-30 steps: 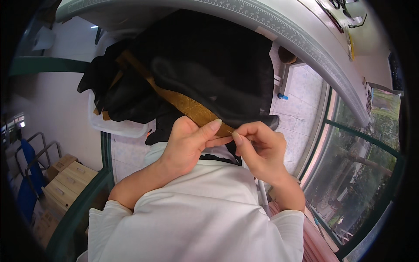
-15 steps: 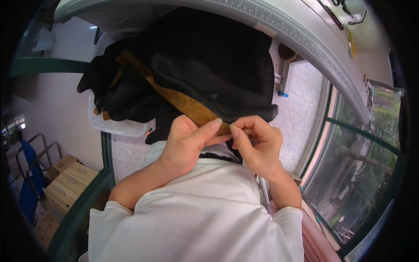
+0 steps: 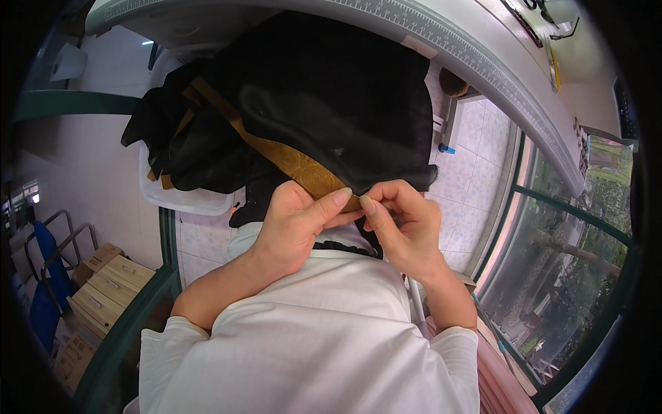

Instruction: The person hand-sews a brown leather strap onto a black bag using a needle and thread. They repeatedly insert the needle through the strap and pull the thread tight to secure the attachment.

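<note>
A large black cloth point(image 3: 345, 90) lies over my lap, edged with a golden-brown patterned fabric band point(image 3: 298, 164). My left hand point(image 3: 293, 224) pinches the near end of this band, thumb on top and fingers beneath. Close beside it, my right hand point(image 3: 403, 224) presses thumb and forefinger together at the band's very tip. Whether something small, such as a thread, is between those right fingertips cannot be made out. The two thumbs are almost touching. The cloth's far left part hangs in folds over a clear plastic bin.
A grey table edge with a printed ruler scale point(image 3: 455, 43) curves beyond the cloth. The translucent plastic bin point(image 3: 186, 200) stands at the left. Wooden drawers point(image 3: 110, 290) are farther left, and a green-framed window point(image 3: 552, 276) is at the right. Glasses point(image 3: 565, 29) lie on the table.
My right hand has shifted very slightly left, its fingertips still at the band's tip. My left hand and the cloth stay practically in place.
</note>
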### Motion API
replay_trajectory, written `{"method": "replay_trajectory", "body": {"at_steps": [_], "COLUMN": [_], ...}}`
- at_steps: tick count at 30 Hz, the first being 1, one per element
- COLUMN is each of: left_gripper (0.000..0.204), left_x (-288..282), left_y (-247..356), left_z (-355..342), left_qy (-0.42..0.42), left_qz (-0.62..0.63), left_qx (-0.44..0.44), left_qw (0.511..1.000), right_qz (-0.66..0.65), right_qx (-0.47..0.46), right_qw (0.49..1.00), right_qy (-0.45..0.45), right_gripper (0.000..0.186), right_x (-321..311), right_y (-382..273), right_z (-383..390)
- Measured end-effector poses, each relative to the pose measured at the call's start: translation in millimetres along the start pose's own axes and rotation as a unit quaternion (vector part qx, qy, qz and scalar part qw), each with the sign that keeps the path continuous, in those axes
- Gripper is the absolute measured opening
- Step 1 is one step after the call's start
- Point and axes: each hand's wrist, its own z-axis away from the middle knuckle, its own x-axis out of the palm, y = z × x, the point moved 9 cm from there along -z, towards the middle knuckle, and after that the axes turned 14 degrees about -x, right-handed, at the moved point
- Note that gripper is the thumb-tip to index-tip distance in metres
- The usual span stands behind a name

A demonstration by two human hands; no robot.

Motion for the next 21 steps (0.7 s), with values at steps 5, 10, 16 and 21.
{"method": "replay_trajectory", "body": {"at_steps": [5,10,16,21], "left_gripper": [0.02,0.018,0.019,0.031], "left_x": [-2.5,-8.4,-6.8,-0.9], "left_y": [0.0,5.1,14.3,-0.7], "left_z": [-0.7,5.1,7.8,-3.8], "left_qy": [0.027,0.124,0.158,-0.007], "left_qz": [-0.033,-0.214,-0.287,0.017], "left_qx": [0.019,0.073,0.079,-0.004], "left_qw": [0.999,0.966,0.941,1.0], "right_qz": [0.054,0.228,0.406,-0.329], "right_qx": [-0.059,-0.191,-0.287,-0.084], "right_qw": [0.997,0.952,0.864,0.932], "right_qy": [-0.006,-0.076,-0.086,0.124], "right_gripper": [0.02,0.024,0.009,0.011], "right_x": [0.8,12.7,20.6,-147.8], "right_y": [-12.3,-46.3,-74.9,-133.0], "right_z": [-3.7,-17.4,-25.4,1.2]}}
